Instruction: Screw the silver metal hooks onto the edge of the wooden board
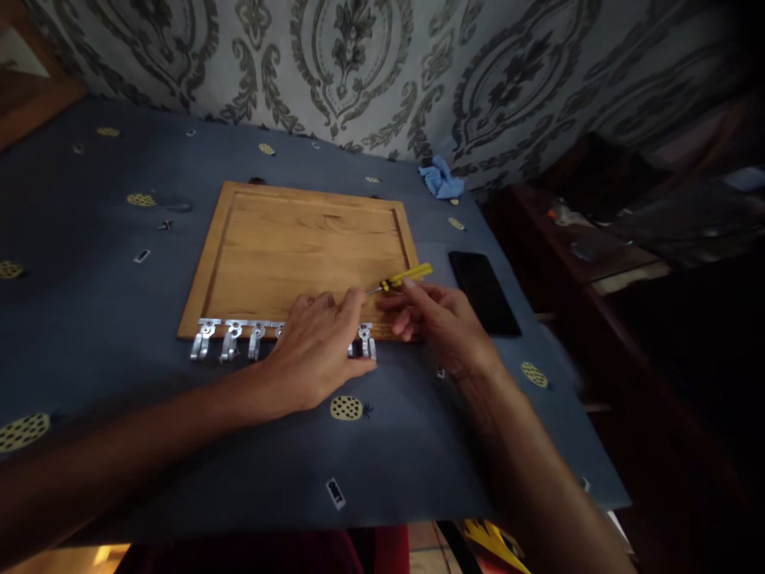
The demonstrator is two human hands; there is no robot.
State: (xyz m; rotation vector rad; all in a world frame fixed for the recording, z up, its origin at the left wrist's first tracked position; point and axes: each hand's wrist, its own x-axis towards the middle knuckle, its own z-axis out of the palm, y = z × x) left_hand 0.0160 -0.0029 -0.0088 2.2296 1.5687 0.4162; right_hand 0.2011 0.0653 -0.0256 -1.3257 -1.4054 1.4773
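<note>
A wooden board [299, 247] lies flat on a blue cloth with yellow pineapple prints. Along its near edge runs a row of several metal hooks [230, 336]. My left hand [319, 351] rests over the hooks near the board's near right part, fingers curled down onto them. My right hand [439, 323] pinches a small screwdriver with a yellow handle [406, 277], its tip pointing down and left toward the board just past my left fingertips. What lies under my left palm is hidden.
A black phone [483, 291] lies face up right of the board. A crumpled blue cloth [441, 178] sits at the far right by the patterned wall. Small screws and bits [166, 226] lie left of the board. A dark wooden bench [598, 263] stands beyond the table's right edge.
</note>
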